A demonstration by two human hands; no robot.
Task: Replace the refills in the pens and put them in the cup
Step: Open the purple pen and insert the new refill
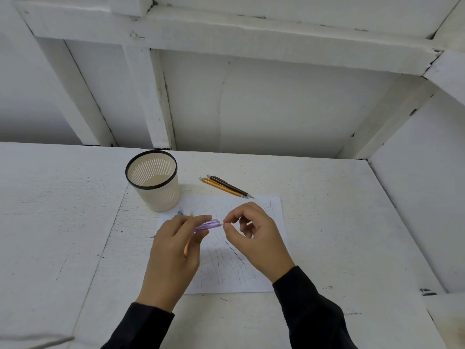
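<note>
Left hand [176, 238] steadies the translucent purple plastic pen barrel [208, 225] so the right hand [254, 235] can pinch what looks like its refill tip, just beside the fingers.

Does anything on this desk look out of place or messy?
Nothing looks spilled or broken. The paper is covered in scribbles, the cup stands upright and empty, and two pens lie side by side beyond the paper.

Table [327, 222]: white paint, rough, pitted, matt. Cup [153, 192]: beige plastic, black rim, matt. Sheet [264, 210]: thin paper, matt. Purple pen [208, 225]: translucent plastic, glossy. Two pens [226, 186]: smooth glossy barrels, metal-looking tips. Sleeve [307, 306]: dark cloth, matt.
</note>
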